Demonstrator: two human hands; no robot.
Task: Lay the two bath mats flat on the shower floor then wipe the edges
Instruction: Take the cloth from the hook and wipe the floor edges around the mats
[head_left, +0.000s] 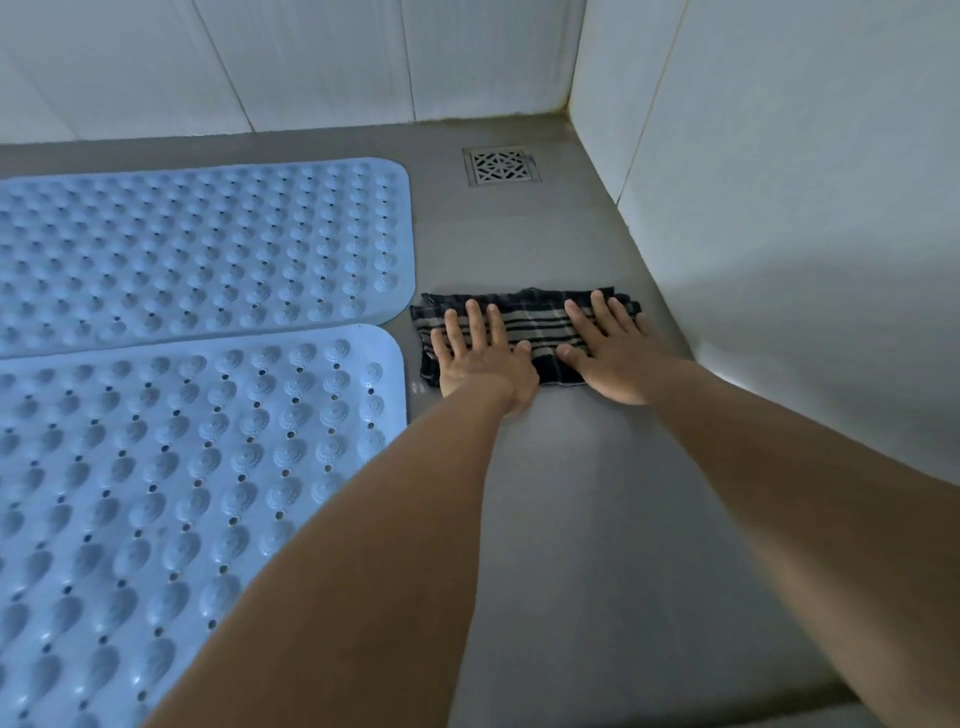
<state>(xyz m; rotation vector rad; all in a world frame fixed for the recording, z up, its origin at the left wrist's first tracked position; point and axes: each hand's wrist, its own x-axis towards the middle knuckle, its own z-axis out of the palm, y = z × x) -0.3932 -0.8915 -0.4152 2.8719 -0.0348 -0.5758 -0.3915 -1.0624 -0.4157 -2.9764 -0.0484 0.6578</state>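
Grey shower floor (597, 519) below, wide and bare on the right side. White tiled walls (779, 156) behind and to the right, meeting in a corner.

Two blue bath mats lying flat on the floor at the left, side by side, long edges almost touching. Near mat (171, 467) big and close, covered in round bumps and small holes. Far mat (208, 244) just behind it, same bumps, same holes. No curled corners in sight on either one. No words or brand marks to read on the mats.

Two bare arms reaching forward from the bottom edge, out to a folded cloth.

Dark checked cloth (535, 325) with pale stripes, lying flat on the floor just right of the mats, beside the spot where the two rounded corners meet. Close to the mats but apart from them, with a thin strip of grey floor between. No label or writing to read on it.

Left hand (480, 358) flat on the left half of the cloth, palm down, fingers (475, 325) spread and pointing to the far wall. Right hand (613, 353) flat on the right half, palm down, fingers spread the same way. Thumbs near each other in the middle. No pinching, only pressing down.

Small square metal drain (501, 166) with a cut-out pattern, set in the floor near the back wall, well apart from the cloth.
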